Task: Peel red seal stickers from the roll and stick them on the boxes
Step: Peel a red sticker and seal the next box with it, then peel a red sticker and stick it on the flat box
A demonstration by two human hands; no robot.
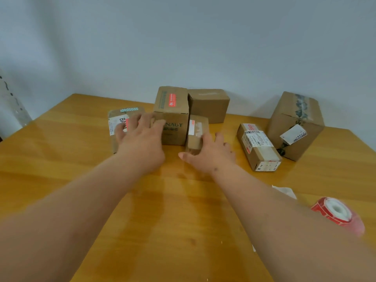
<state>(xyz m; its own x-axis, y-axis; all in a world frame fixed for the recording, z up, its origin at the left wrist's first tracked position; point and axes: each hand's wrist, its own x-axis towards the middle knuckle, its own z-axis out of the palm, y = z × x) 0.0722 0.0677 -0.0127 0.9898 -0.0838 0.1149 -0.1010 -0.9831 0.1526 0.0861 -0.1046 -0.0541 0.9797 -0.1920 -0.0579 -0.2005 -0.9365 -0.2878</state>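
Glossy wooden counter (81, 159); my left hand (140, 143) lies spread over a flat cardboard box (116, 123), right hand (211, 155) spread against a small taped carton (196, 131); sticker roll (337, 214) sits apart.

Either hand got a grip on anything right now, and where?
Left hand lies spread over the flat box, gripping nothing. Right hand touches the small box's near right corner; a closed grip cannot be told.

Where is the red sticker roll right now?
In the head view, the red sticker roll lies on the wooden table at near right, beside the right forearm, held by neither hand.
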